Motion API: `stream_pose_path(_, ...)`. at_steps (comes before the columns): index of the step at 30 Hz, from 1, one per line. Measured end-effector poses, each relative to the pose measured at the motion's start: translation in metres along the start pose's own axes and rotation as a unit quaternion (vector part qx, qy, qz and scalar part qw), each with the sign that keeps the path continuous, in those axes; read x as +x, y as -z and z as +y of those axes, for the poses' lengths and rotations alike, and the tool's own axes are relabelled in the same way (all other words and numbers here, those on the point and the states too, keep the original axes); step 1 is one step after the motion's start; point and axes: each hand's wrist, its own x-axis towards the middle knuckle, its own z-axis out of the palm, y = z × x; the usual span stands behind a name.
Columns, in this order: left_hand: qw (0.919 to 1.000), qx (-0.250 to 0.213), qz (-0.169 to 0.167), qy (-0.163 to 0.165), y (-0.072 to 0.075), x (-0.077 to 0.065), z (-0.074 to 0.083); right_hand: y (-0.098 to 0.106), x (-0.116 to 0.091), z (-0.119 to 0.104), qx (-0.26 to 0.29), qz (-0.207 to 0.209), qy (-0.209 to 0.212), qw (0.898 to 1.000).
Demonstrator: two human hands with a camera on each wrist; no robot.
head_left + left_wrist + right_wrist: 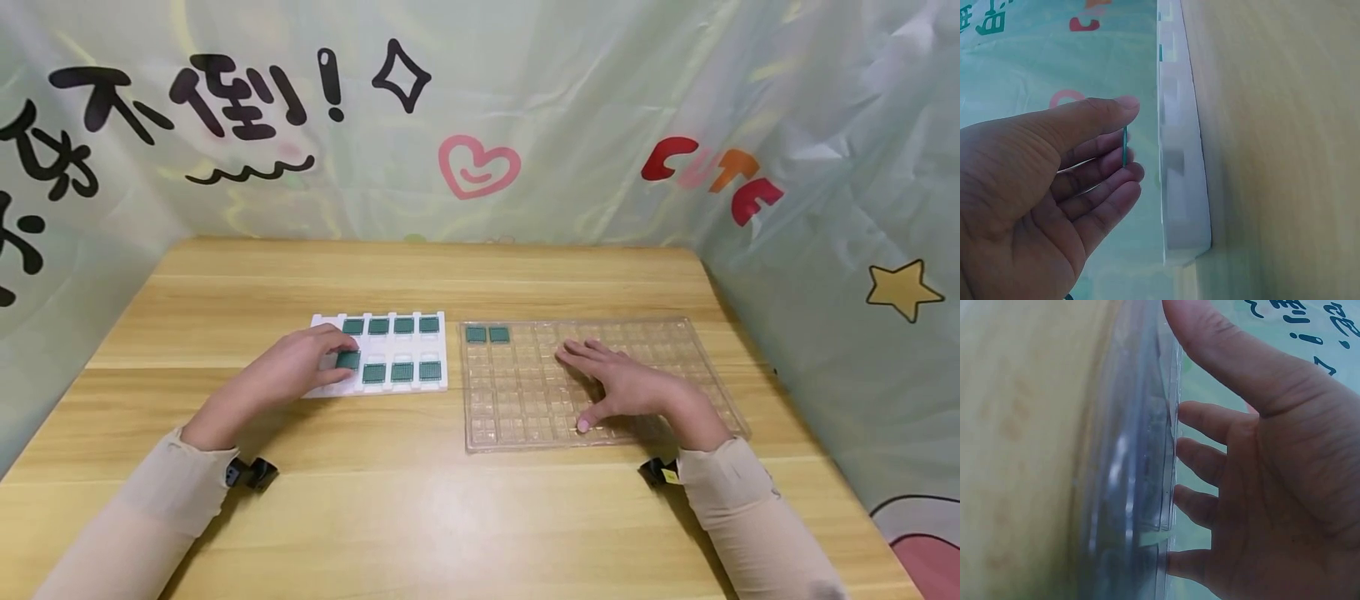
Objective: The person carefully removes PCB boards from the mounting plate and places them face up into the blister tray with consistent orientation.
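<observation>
My left hand point(298, 360) pinches a small green circuit board point(348, 360) by its edges, thumb on the near side and fingers on the far side. The left wrist view shows this board edge-on, raised a little off the white tray point(390, 344). Several similar green boards point(402, 372) sit in two rows in that tray. To the right lies a clear plastic tray point(517, 408) with many small compartments. Two green boards point(476, 334) fill its far left corner, side by side. My right hand point(626, 387) rests on the clear tray with fingers spread, touching its top.
Both trays lie on a wooden table point(360, 517), with a narrow gap between them. A printed curtain point(570, 100) hangs behind the table and along its sides. Dark wrist cameras point(252, 474) sit beneath both sleeves.
</observation>
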Motion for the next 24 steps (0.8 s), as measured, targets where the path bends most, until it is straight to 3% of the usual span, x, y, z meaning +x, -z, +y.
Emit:
stream_pose_path(13, 1.0, -0.001, 0.001, 0.008, 0.006, 0.007, 0.01, -0.001, -0.002, -0.001, -0.001, 0.001, 0.001, 1.0)
stream_pose_path(24, 0.9998, -0.018, 0.006, 0.008, 0.005, 0.024, 0.022, 0.0, -0.003, -0.001, -0.001, 0.001, 0.002, 1.0)
